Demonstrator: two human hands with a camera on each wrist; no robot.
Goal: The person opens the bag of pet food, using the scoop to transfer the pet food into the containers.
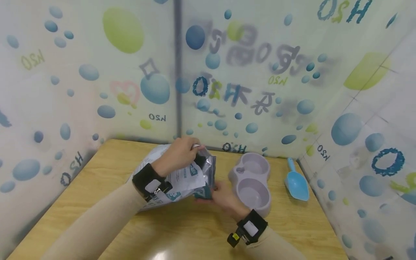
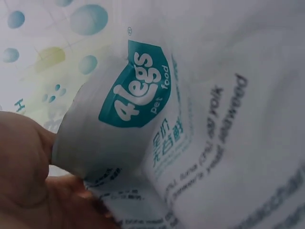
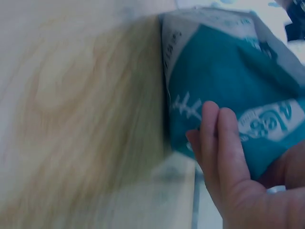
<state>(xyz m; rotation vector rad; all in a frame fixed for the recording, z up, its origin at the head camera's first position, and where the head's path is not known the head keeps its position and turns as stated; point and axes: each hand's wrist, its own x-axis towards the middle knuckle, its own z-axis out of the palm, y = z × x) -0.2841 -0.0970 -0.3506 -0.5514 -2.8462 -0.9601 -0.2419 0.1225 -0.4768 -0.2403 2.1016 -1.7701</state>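
A white and teal pet food bag (image 1: pixel 186 177) lies on its side on the table, its opened silvery mouth facing right. My left hand (image 1: pixel 180 153) grips the upper edge of that mouth. At the lower edge, my right hand (image 1: pixel 225 198) pinches the bag's corner. The left wrist view shows the bag's printed white face (image 2: pixel 190 143), with the left thumb and fingers (image 2: pixel 71 198) at its edge. In the right wrist view, the right fingers (image 3: pixel 228 148) lie along the teal side (image 3: pixel 219 71). The bag's contents are hidden.
Just right of the bag stands a pale purple double pet bowl (image 1: pixel 256 176). Farther right, a light blue scoop (image 1: pixel 297 186) lies near the table's right edge. Patterned sheeting (image 1: pixel 130 72) walls in the wooden table (image 1: pixel 182 234) at the back and sides.
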